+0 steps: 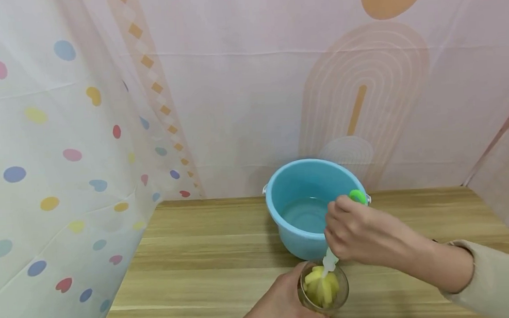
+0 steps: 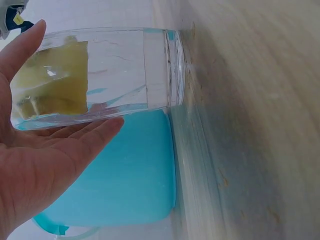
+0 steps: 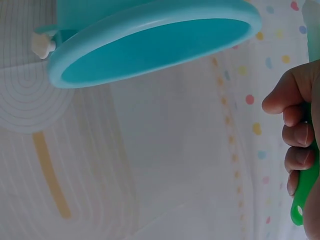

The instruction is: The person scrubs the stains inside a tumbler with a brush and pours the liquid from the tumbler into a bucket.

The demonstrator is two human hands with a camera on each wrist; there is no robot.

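Note:
My left hand point(image 1: 285, 300) holds a clear drinking glass point(image 2: 125, 65) near its mouth, thumb on one side and fingers on the other. Upright, the glass has its base at or very close to the wooden table. Above it, my right hand point(image 1: 357, 233) grips the green handle point(image 3: 304, 195) of a cup brush in a fist. The brush's pale shaft point(image 1: 330, 261) runs down into the glass. Its yellow sponge head point(image 1: 321, 288) fills the upper part of the glass, and the lower part shows clear in the left wrist view.
A light blue bucket point(image 1: 301, 241) with some clear liquid in the bottom stands just behind the glass. The wood-grain table point(image 1: 191, 270) meets a patterned cloth backdrop point(image 1: 234, 106) behind and a dotted cloth point(image 1: 54, 181) at the left.

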